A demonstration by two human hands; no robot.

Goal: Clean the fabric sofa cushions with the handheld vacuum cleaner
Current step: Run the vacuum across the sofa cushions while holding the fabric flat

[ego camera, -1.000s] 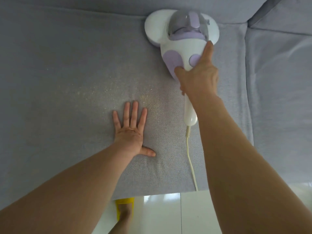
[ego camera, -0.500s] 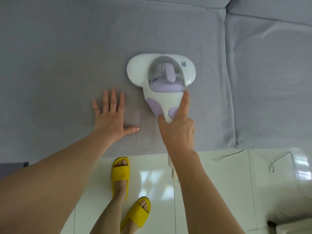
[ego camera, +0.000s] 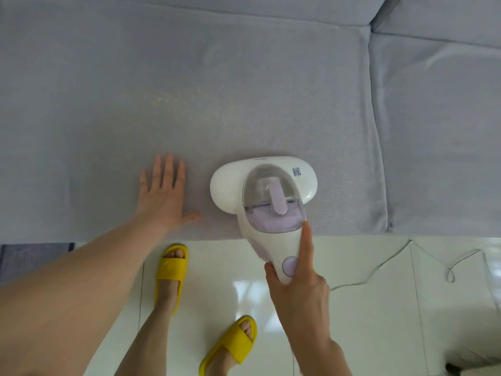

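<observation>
A white and lilac handheld vacuum cleaner [ego camera: 267,196] rests with its wide head flat on the grey fabric seat cushion [ego camera: 189,90], close to the cushion's front edge. My right hand [ego camera: 296,280] grips its handle, which juts out over the floor, with the index finger stretched along the body. My left hand [ego camera: 162,195] lies flat on the cushion just left of the vacuum head, fingers apart. A faint patch of pale specks [ego camera: 179,97] shows on the fabric farther back.
A second grey cushion [ego camera: 439,126] adjoins on the right across a seam. Glossy white tiles [ego camera: 374,321] lie below, with the thin power cord [ego camera: 379,270] trailing right. My feet in yellow slippers [ego camera: 171,267] stand by the sofa front. A grey rug corner [ego camera: 35,253] is at left.
The vacuum has been pulled from the back of the cushion toward its front edge. My left hand slid back with it, staying flat. The view tilted down, showing floor and feet.
</observation>
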